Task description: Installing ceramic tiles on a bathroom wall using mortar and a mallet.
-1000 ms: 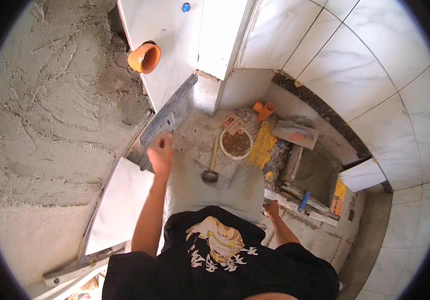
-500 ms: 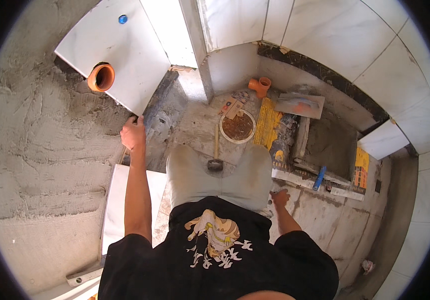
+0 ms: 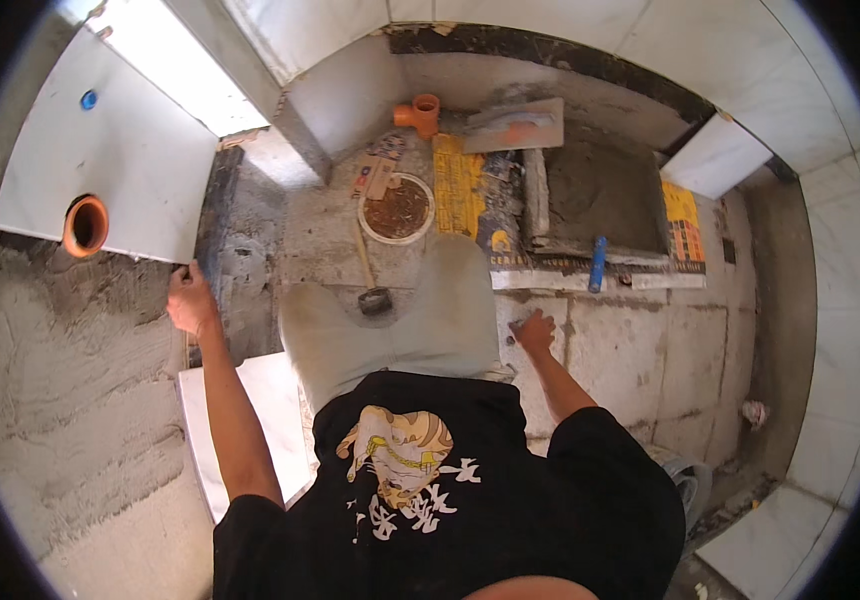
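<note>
My left hand (image 3: 191,303) is closed, its fingertips at the lower corner of a white marbled wall tile (image 3: 115,150); whether something small is pinched there is hidden. An orange pipe end (image 3: 86,226) sticks out at that tile's bottom edge, and a blue plug (image 3: 89,99) sits higher up on it. Below the hand, another white tile (image 3: 260,405) stands beside my left leg. Out to the right, my right hand (image 3: 535,333) is low over the floor tiles with its fingers apart, and I see nothing held in it.
A mallet (image 3: 374,300) leans by a round white-rimmed bucket (image 3: 431,213). Ahead to the right, a mortar tray (image 3: 605,195) rests on yellow bags, with a trowel (image 3: 515,125) and a blue-handled tool (image 3: 598,265) at its edges. An orange pipe fitting (image 3: 418,116) lies behind.
The view has turned to the right, shifting the scene leftward. My left hand stays at the tile's corner. My right hand has reached farther forward, its fingers more spread.
</note>
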The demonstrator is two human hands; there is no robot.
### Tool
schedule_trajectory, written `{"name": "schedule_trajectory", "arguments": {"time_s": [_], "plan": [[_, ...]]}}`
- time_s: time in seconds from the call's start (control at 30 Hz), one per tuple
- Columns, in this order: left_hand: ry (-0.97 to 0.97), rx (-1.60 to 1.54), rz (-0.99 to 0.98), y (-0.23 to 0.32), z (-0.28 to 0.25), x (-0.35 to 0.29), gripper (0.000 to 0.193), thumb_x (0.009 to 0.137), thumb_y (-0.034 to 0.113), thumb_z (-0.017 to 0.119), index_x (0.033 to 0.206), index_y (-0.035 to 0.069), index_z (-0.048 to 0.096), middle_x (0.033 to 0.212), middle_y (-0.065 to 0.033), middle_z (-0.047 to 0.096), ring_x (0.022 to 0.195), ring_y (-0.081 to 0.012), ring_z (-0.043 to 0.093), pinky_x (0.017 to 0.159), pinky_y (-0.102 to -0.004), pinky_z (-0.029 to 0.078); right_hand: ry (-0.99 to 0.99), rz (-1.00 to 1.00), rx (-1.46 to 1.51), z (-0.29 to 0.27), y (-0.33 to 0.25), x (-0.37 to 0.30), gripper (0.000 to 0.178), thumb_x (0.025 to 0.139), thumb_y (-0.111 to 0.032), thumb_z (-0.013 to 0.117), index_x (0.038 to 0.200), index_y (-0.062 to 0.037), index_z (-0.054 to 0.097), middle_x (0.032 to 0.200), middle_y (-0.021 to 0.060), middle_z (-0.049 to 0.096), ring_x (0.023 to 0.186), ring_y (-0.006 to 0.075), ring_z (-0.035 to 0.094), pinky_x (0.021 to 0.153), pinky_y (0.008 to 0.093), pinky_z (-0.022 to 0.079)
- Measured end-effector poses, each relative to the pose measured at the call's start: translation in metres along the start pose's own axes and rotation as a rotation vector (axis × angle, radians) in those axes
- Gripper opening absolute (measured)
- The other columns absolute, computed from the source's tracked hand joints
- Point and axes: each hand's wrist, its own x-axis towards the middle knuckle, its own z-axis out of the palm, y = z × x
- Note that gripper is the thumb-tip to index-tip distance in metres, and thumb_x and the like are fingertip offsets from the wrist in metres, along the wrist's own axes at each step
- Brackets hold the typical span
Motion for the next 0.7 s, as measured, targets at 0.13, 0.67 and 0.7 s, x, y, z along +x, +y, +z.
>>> {"name": "schedule_trajectory", "arguments": {"time_s": [0.13, 0.67, 0.7], "plan": [[0.156, -0.309, 0.126, 0.000, 0.008, -0.020, 0.034, 0.088, 0.042, 0.070, 0.094, 0.010, 0.077, 0.079, -0.0124, 0.074, 0.072, -0.0316, 0.071, 0.065, -0.0476, 0.055, 0.202, -0.116, 0.312, -0.006, -0.003, 0.024, 0.066, 0.080, -0.040, 0.076, 0.126, 0.0027, 0.053, 0.116, 0.0278, 0.058, 0.112, 0.0450, 0.055, 0.097, 0.0527, 0.046], [-0.990, 0.189, 0.243, -0.016, 0.051, -0.206, 0.076, 0.088, 0.041, 0.064, 0.154, 0.015, 0.035, 0.156, -0.0303, 0.026, 0.142, -0.0528, 0.027, 0.112, -0.0647, 0.029, -0.422, -0.331, 0.077, -0.117, -0.179, -0.023, 0.108, 0.078, -0.062, 0.065, 0.153, 0.0058, 0.025, 0.151, 0.0313, 0.037, 0.137, 0.0463, 0.040, 0.116, 0.0473, 0.031], [-1.007, 0.174, 0.226, -0.010, 0.050, -0.206, 0.075, 0.088, 0.039, 0.064, 0.153, 0.016, 0.035, 0.157, -0.0295, 0.025, 0.142, -0.0527, 0.026, 0.112, -0.0646, 0.029, -0.383, -0.312, 0.088, -0.113, -0.175, -0.023, 0.108, 0.080, -0.063, 0.064, 0.153, 0.0050, 0.024, 0.149, 0.0332, 0.037, 0.135, 0.0479, 0.040, 0.115, 0.0490, 0.032]]}}
